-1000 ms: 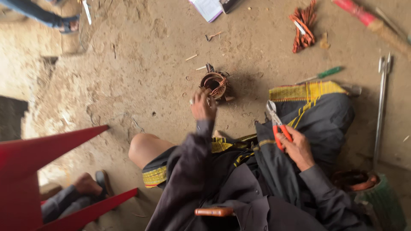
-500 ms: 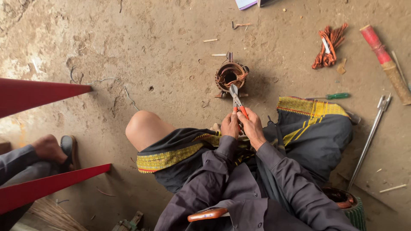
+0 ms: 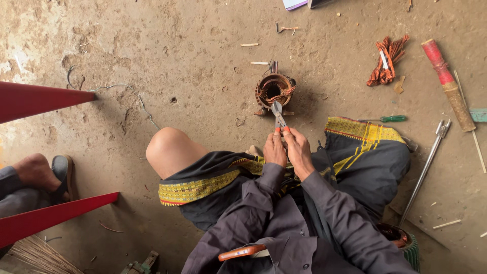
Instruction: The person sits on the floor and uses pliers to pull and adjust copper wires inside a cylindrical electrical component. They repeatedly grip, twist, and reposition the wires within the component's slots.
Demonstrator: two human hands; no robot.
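I am holding one pair of pliers (image 3: 278,117) in both hands: my left hand (image 3: 274,149) and my right hand (image 3: 299,150) are each closing around one of its two orange-tipped handles, side by side above my lap. The metal nose is pointing at the near rim of a single motor stator (image 3: 274,90) — a round, rusty ring stuffed with copper winding — which is sitting on the concrete floor (image 3: 177,45) just ahead of my knees; whether the tips are touching it I cannot tell. Nothing is lying between the tool and the ring. The floor is rough, pitted and dusty, scattered with small wooden slivers and a thin bent wire at the left. To the right of the stator, well apart, one bundle of cut copper wire (image 3: 387,61) is lying, and beyond it one long handle (image 3: 448,83), red at the far end and bare wood nearer. One green-handled screwdriver (image 3: 388,118) is resting just beside my right knee, with one long steel rod (image 3: 425,168) slanting past it. Two red blades (image 3: 43,99) are jutting in from the left edge — smooth, flat, tapering.
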